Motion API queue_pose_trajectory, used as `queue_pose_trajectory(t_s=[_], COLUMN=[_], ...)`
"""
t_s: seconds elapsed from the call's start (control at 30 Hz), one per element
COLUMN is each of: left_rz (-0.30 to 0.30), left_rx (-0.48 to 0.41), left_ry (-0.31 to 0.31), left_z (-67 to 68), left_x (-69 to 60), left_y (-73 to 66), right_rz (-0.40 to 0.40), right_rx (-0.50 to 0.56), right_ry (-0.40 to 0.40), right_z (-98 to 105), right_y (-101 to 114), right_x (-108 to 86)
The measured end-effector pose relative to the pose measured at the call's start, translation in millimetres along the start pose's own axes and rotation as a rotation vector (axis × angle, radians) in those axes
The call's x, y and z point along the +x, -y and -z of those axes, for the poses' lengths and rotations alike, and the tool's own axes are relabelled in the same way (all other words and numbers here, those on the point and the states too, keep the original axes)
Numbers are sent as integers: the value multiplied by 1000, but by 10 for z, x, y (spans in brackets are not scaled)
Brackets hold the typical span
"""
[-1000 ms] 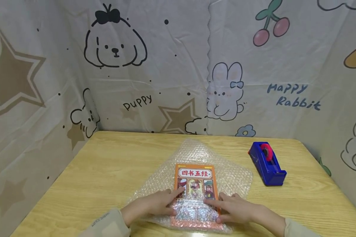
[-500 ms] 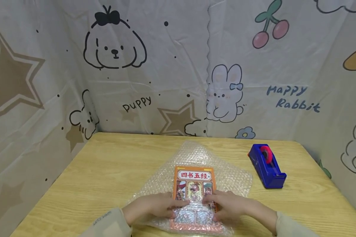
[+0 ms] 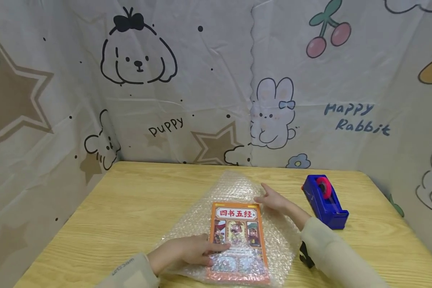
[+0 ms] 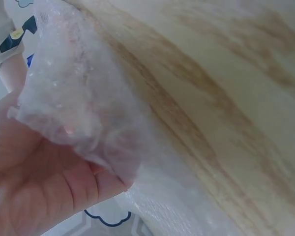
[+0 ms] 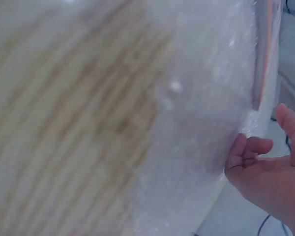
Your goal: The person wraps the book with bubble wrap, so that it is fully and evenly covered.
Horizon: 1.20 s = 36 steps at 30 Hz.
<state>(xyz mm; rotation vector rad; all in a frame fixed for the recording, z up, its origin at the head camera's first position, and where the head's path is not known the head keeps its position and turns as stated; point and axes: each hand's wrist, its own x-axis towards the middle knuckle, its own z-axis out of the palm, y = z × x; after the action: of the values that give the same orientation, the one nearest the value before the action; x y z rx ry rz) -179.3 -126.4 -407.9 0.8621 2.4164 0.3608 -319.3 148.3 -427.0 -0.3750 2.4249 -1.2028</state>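
Observation:
An orange book with red characters lies on the table, its lower part under a layer of bubble wrap that also spreads beneath and around it. My left hand rests on the book's left side, index finger stretched over the cover; the left wrist view shows that hand against the wrap. Beyond the book's top right corner, my right hand touches the wrap with fingers extended. In the right wrist view the hand has thumb and fingers apart beside the wrap.
A blue tape dispenser with a red roll stands at the right, close to my right forearm. Wood-grain table surface extends to the left. A printed cloth hangs behind the table and along both sides.
My right hand has left the book's right side and moved up to the wrap beyond its top right corner. The wrap's right edge has shifted inward. The left hand has stayed on the book.

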Motion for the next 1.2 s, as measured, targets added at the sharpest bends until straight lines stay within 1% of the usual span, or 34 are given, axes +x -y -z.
queue_pose_trajectory(t_s=[0.03, 0.1, 0.2, 0.3, 0.43, 0.53, 0.6, 0.67, 0.77, 0.87, 0.97, 1.07, 1.2], left_rz=[-3, 1, 11, 8, -9, -15, -19, -18, -11, -1, -4, 2, 15], left_rx=[2, 5, 8, 8, 1, 2, 3, 1, 5, 17, 26, 8, -19], left_ry=[0, 0, 2, 1, 1, -1, 0, 5, 1, -12, -19, -10, 7], left_z=[-5, -11, -9, 4, -4, -12, -9, 1, 6, 6, 5, 3, -5], left_x=[3, 6, 9, 6, 8, 8, 9, 4, -2, -10, -12, -12, 1], left_y=[-2, -5, -8, -11, -8, -2, 1, 0, -8, -12, -12, -13, -16], right_rz=[-24, -46, -53, -52, -80, -73, -55, -20, 28, 79, 104, 132, 170], right_rx=[25, 42, 45, 38, 53, 78, 101, 107, 134, 156, 180, 190, 195], right_ry=[2, 2, 6, 12, -30, -85, -109, -127, -137, -136, -129, -124, -128], right_z=[6, 18, 28, 40, 35, 27, 26, 32, 39, 24, -24, -85, -162], right_y=[-15, -31, -32, 0, 20, 36, 64, 114, 199, 297, 397, 468, 507], right_x=[16, 40, 63, 75, 68, 64, 71, 78, 77, 59, 42, 19, -33])
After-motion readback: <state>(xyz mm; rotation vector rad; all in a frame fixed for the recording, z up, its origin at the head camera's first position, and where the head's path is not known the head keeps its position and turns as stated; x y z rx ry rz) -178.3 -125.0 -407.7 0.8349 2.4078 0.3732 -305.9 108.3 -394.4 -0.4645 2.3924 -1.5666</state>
